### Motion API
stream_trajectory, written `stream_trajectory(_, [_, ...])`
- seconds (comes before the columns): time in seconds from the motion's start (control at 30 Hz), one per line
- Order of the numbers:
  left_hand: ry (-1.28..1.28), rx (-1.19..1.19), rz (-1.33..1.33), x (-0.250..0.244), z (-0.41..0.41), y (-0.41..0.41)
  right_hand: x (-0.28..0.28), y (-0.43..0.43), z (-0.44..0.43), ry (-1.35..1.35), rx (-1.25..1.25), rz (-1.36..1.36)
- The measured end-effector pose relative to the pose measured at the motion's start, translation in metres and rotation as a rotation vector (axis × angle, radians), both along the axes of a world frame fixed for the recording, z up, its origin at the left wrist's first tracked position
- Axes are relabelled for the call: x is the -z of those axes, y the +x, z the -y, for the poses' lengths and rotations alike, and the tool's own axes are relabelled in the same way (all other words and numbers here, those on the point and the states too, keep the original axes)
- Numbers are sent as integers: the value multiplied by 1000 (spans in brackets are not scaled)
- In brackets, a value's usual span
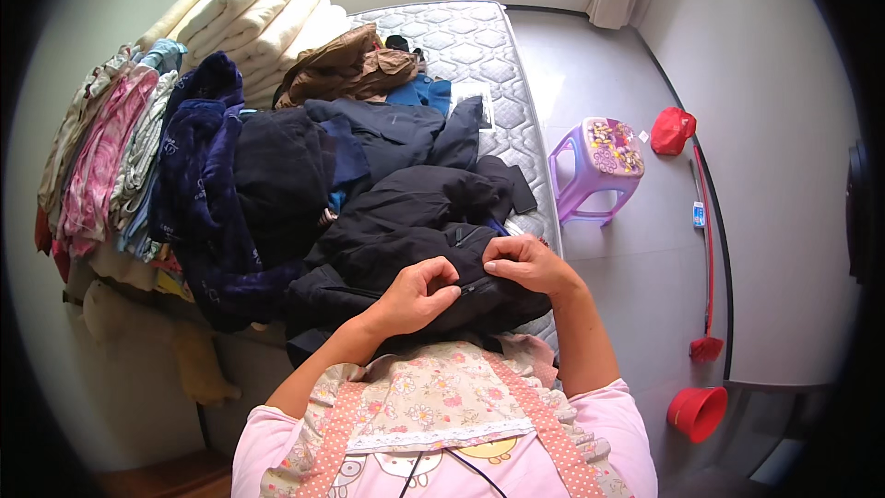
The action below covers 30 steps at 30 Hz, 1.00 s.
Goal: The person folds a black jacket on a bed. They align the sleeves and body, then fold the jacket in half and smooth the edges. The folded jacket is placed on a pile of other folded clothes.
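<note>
A black padded jacket (415, 207) with zipped pockets lies bunched on the mattress in front of me. Over its near part, my left hand (423, 290) has thumb and forefinger curled towards each other beside a pocket zipper (471, 288). Whether cloth is caught between those fingertips is unclear. My right hand (529, 263) pinches the jacket's fabric close to another pocket, fingers bent inward. A dark grey jacket (387, 128) and a black garment (280, 180) lie beyond. To their left is a navy plush garment (197, 152) with small pale motifs.
Folded white quilts (256, 21) are stacked behind pink patterned fabrics (107, 159) at left. A brown garment (346, 72) lies on the quilted mattress (477, 34). A purple plastic stool (598, 166), red bag (672, 131), red-handled tool (706, 249) and red bucket (697, 413) stand or lie at right.
</note>
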State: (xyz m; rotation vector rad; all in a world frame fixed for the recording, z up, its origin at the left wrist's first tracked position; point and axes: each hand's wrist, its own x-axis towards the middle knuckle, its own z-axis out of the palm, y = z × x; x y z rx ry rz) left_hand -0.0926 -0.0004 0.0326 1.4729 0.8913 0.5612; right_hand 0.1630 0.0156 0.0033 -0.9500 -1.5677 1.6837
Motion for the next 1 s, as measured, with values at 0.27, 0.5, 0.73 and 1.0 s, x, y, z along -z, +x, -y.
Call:
stream_trajectory(0.27, [224, 11, -160, 4, -2, 10, 7, -5, 8, 42, 82, 13])
stream_trajectory(0.5, [195, -12, -192, 26, -4, 12, -17, -31, 30, 894, 580, 631])
stream_trajectory(0.73, [131, 40, -139, 33, -10, 13, -9, -50, 71, 566, 515, 559])
stream_trajectory(1.0, [-47, 122, -47, 32, -6, 10, 2, -51, 71, 394, 548, 319])
